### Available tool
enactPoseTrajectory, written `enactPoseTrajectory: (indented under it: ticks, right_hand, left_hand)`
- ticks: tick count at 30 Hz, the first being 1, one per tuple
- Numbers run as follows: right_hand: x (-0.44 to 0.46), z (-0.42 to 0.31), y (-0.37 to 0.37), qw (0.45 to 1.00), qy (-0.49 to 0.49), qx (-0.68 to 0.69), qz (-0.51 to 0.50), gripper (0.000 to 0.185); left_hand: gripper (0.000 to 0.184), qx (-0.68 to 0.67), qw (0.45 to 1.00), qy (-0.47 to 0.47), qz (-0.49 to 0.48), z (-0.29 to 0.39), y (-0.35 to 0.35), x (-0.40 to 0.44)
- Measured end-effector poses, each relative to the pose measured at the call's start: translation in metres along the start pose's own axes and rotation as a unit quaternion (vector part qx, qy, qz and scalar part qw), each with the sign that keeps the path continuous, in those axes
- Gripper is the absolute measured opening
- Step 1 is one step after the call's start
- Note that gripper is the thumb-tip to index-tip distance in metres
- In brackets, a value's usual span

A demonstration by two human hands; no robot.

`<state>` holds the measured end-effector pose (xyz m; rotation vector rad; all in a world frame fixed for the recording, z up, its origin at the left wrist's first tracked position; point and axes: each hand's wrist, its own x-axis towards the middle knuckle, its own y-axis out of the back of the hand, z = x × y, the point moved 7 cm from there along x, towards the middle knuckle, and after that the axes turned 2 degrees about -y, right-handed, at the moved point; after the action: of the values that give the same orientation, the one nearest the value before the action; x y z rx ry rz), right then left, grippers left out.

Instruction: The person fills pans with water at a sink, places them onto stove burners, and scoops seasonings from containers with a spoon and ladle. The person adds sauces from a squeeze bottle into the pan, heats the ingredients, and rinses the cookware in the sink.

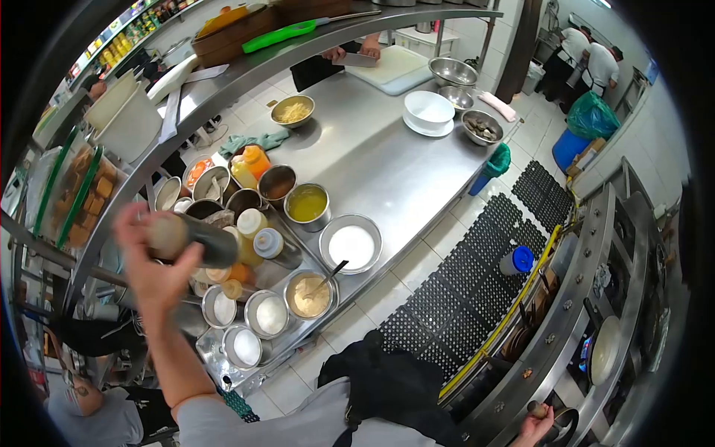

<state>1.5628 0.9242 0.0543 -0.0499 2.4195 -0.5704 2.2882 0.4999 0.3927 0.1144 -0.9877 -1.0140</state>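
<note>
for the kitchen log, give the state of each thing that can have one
dark cylindrical container with beige end, held in left hand
steel pot of yellowish liquid, uncovered
steel bowl of tan contents, uncovered, spoon inside
white tub with blue lid, closed
gas burner by pale pan, lit

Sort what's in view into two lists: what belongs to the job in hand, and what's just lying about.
In use:
- dark bottle, blurred, in the left hand
- brown handle, gripped by the right hand

Apparently just lying about:
- green cloth
- pink towel
- white bowl
- blue-lidded tub
</note>
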Motion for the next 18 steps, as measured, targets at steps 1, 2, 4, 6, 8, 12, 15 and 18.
enactPoseTrajectory:
  ticks: [1, 2, 4, 6, 8, 12, 15, 18]
  right_hand:
    - [0.008, 0.000, 0.005, 1.000, -0.002, 0.006, 0.003, 0.018]
    - [0.016, 0.001, 0.012, 1.000, -0.003, 0.013, 0.008, 0.019]
    - [0.028, 0.007, 0.025, 0.999, -0.001, 0.031, 0.020, 0.021]
    - [0.027, 0.009, 0.026, 0.999, 0.035, 0.037, -0.016, 0.010]
    - [0.013, 0.009, 0.017, 0.988, 0.019, 0.019, -0.150, 0.015]
    - [-0.021, 0.018, 0.028, 0.999, 0.020, 0.034, -0.004, 0.014]
    - [-0.048, 0.021, 0.039, 0.991, 0.000, 0.100, 0.089, 0.016]
    - [-0.067, 0.021, 0.063, 0.983, 0.012, 0.099, 0.155, 0.020]
  left_hand:
    - [0.085, -0.064, 0.994, -0.073, 0.042, 0.034, 0.011, 0.013]
    - [0.089, -0.129, 0.977, -0.147, 0.083, 0.061, 0.016, 0.020]
    - [0.087, -0.151, 0.979, -0.124, 0.055, 0.038, 0.013, 0.020]
    - [0.078, -0.170, 0.985, -0.041, 0.002, 0.014, -0.016, 0.017]
    - [0.071, -0.190, 0.981, -0.017, -0.024, 0.002, -0.053, 0.002]
    - [0.080, -0.368, 0.922, -0.002, -0.122, 0.027, -0.161, -0.040]
    - [0.082, -0.449, 0.852, 0.007, -0.271, 0.062, -0.247, -0.074]
    - [0.080, -0.483, 0.771, -0.018, -0.416, 0.149, -0.319, -0.124]
